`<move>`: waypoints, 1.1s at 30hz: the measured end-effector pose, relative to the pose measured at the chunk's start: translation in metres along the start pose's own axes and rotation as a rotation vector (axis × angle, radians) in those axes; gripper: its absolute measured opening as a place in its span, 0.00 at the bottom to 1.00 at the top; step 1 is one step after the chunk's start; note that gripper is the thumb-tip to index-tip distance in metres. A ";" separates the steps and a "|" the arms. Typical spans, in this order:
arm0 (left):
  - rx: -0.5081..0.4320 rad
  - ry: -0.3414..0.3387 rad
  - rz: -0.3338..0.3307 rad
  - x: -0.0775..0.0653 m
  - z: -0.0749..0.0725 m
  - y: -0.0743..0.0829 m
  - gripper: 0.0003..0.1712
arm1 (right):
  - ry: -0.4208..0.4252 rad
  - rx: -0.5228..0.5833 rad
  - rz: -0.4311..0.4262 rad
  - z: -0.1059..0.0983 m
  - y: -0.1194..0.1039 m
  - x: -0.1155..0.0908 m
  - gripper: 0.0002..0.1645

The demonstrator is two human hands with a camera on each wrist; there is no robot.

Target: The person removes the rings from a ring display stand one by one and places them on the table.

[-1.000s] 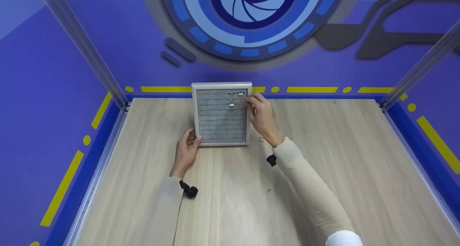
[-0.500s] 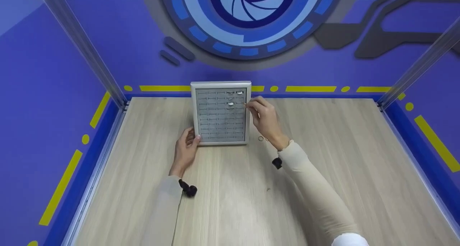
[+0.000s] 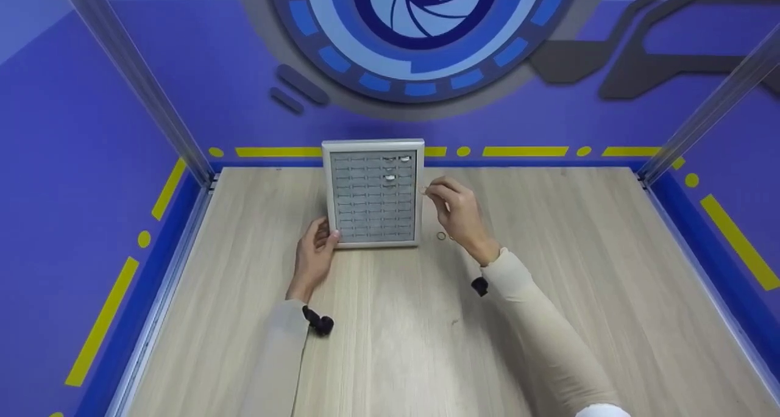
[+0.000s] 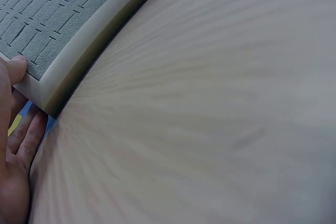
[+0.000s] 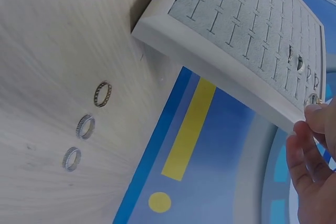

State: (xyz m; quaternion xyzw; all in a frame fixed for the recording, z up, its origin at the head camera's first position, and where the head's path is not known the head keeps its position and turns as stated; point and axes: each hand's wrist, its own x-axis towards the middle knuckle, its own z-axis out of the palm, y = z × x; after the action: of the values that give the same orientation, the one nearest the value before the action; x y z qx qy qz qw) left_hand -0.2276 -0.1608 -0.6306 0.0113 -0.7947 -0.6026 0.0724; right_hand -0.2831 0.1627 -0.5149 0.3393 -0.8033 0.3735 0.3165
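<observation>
Left grip (image 3: 314,255) clasps a framed board (image 3: 365,203) by its corner; right grip (image 3: 460,216), nearly closed, pinches a ring (image 3: 423,190)

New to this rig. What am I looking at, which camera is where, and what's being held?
There's no robot here: these are a person's two bare hands. The wide picture comes from a camera on the head, looking forward and down. The other two come from cameras on the wrists, each watching its own hand.

The left hand grips the lower left corner of a framed, slotted tray. The right hand, just off the tray's right edge, pinches something small, apparently a ring.

A few slots hold rings. The right wrist view shows three loose rings lying on the wood-grain table.
</observation>
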 end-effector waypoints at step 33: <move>0.007 -0.009 0.000 0.000 -0.002 -0.001 0.26 | -0.128 -0.078 0.038 -0.020 0.024 -0.063 0.08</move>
State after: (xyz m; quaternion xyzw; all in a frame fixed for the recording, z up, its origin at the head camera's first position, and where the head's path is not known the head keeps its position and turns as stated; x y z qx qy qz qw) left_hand -0.2272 -0.1628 -0.6316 0.0088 -0.7970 -0.6000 0.0688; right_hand -0.2607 0.2103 -0.5615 0.3347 -0.8420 0.3254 0.2703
